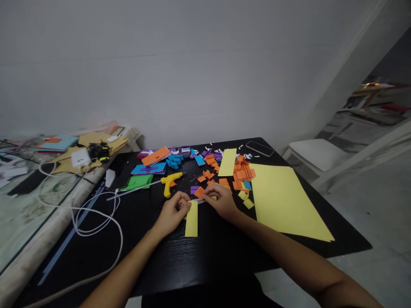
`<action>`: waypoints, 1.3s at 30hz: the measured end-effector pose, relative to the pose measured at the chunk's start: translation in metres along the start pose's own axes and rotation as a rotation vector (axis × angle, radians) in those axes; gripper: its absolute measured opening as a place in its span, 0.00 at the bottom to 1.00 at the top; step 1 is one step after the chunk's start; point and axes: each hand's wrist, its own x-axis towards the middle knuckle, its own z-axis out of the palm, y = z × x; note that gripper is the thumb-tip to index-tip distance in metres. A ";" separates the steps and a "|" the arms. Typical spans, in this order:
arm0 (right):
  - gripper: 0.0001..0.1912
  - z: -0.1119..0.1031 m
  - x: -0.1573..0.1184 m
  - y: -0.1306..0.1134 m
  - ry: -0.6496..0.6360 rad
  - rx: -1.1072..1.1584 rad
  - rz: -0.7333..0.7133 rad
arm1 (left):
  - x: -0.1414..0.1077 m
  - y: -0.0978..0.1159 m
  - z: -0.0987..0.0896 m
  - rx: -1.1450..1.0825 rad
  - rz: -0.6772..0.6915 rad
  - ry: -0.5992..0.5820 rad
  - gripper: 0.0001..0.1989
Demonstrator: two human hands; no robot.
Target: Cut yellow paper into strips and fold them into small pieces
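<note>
My left hand (173,212) is closed, thumb and fingers pinching the top of a narrow yellow paper strip (192,222) that hangs toward the table's front. My right hand (224,203) is closed just to its right, fingertips together; a bit of yellow shows by them, but what they hold is too small to make out. A thin pale strip (201,201) lies between the two hands. Small orange paper pieces (199,192) and a purple piece (194,189) lie just beyond my fingers. A yellow glue gun (170,184) rests beyond my left hand.
Large yellow sheets (285,201) cover the table's right side. Blue stacks (149,169), green paper (139,182) and an orange pile (243,171) sit farther back, near a phone (260,148). A white cable (120,239) loops at left. A white chair (310,154) stands right.
</note>
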 end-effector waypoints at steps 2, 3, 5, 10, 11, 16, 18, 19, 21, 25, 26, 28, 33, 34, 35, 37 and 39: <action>0.09 0.001 0.001 0.002 0.004 0.181 0.147 | 0.000 -0.001 0.000 0.018 0.004 -0.009 0.06; 0.13 0.000 0.002 0.002 -0.002 0.256 0.206 | -0.001 -0.001 0.000 0.033 0.008 -0.013 0.06; 0.18 0.000 0.003 0.002 -0.043 0.355 0.285 | -0.001 0.001 -0.001 0.071 0.020 -0.016 0.05; 0.19 0.001 0.001 -0.002 -0.176 0.381 0.348 | -0.002 0.007 -0.002 0.124 0.033 -0.016 0.07; 0.19 0.002 0.000 -0.002 -0.183 0.367 0.345 | -0.002 0.008 -0.003 0.122 0.037 -0.022 0.07; 0.17 0.005 -0.006 -0.002 -0.171 0.278 0.329 | -0.003 0.012 -0.002 0.052 0.058 -0.082 0.09; 0.16 0.006 -0.007 -0.002 -0.175 0.252 0.315 | -0.003 0.012 -0.001 0.029 0.063 -0.097 0.09; 0.16 0.006 -0.007 -0.003 -0.179 0.241 0.303 | -0.003 0.012 0.000 0.028 0.063 -0.093 0.10; 0.14 0.006 -0.008 -0.004 -0.184 0.214 0.276 | -0.003 0.011 0.003 0.033 0.054 -0.072 0.11; 0.11 0.007 -0.009 -0.008 -0.157 0.088 0.197 | -0.003 0.009 0.006 0.033 0.026 -0.048 0.12; 0.10 0.007 -0.009 -0.009 -0.140 0.057 0.177 | -0.003 0.009 0.006 0.028 0.025 -0.046 0.12; 0.12 0.007 -0.009 -0.009 -0.125 0.040 0.169 | -0.003 0.010 0.006 0.016 0.029 -0.037 0.12; 0.20 0.009 -0.009 -0.002 -0.207 0.195 0.317 | -0.004 0.011 0.005 -0.022 0.024 -0.020 0.11; 0.21 0.009 -0.009 0.000 -0.219 0.227 0.334 | -0.004 0.010 0.006 -0.034 0.024 -0.018 0.11; 0.22 0.009 -0.009 0.001 -0.228 0.252 0.347 | -0.004 0.010 0.006 -0.048 0.024 -0.018 0.11; 0.22 0.010 -0.009 0.002 -0.241 0.284 0.367 | -0.004 0.009 0.006 -0.078 0.027 -0.021 0.11; 0.21 0.009 -0.009 0.000 -0.251 0.298 0.386 | -0.004 0.009 0.007 -0.103 0.032 -0.029 0.11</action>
